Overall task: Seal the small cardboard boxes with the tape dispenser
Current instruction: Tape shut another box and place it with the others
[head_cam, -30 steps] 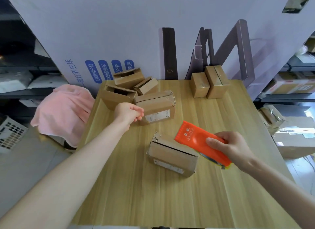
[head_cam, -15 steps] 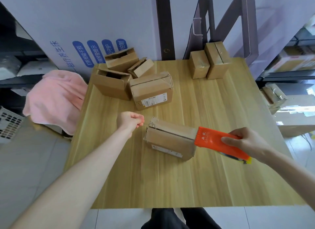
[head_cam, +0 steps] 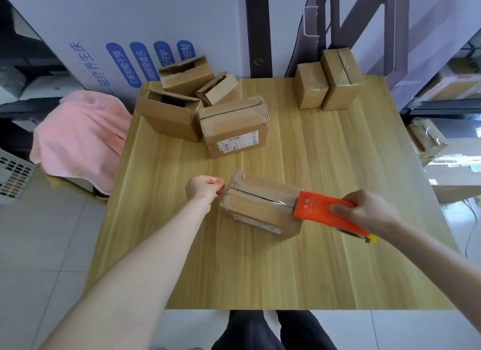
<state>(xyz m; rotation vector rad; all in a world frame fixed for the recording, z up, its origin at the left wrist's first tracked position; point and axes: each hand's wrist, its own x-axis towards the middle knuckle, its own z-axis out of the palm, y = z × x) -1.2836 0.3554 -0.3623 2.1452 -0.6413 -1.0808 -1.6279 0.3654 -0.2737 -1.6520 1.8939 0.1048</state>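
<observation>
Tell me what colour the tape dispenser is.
The tape dispenser is orange with a small yellow tip, best seen in the head view.

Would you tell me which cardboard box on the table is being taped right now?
The box nearest the person: the orange tape dispenser in the right hand rests on its top seam; the others sit farther back, untouched.

left hand fisted, arm stretched forward; right hand grips tape dispenser, forearm angled in.

Bright, even daylight; soft shadows; glare at right edge; wide-angle bending at borders.
</observation>
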